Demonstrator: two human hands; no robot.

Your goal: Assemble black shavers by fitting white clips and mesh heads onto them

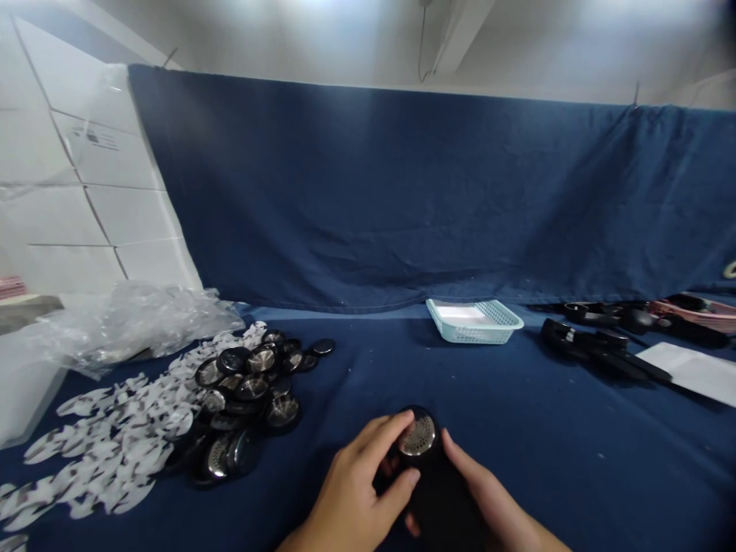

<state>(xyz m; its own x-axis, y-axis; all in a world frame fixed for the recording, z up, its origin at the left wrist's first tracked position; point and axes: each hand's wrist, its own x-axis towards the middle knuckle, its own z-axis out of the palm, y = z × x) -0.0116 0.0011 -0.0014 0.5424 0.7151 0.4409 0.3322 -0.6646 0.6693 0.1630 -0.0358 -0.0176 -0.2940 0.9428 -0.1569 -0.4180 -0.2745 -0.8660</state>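
Low in the middle of the head view is a black handheld device with a round, perforated metal head, which looks like a fabric shaver. Its dark body points down toward me and blends into shadow. My left hand grips the head's left side, index finger on the rim and thumb below it. My right hand holds the right side of the body, thumb along its edge; most of its fingers are hidden. To the left lies a pile of round black parts, several with shiny metal faces, some perforated.
White thin cut-out pieces spread left of the pile, beside crumpled clear plastic. A light blue basket holding something white stands at the back. Black items, a white sheet and a pink basket lie right. Blue cloth hangs behind.
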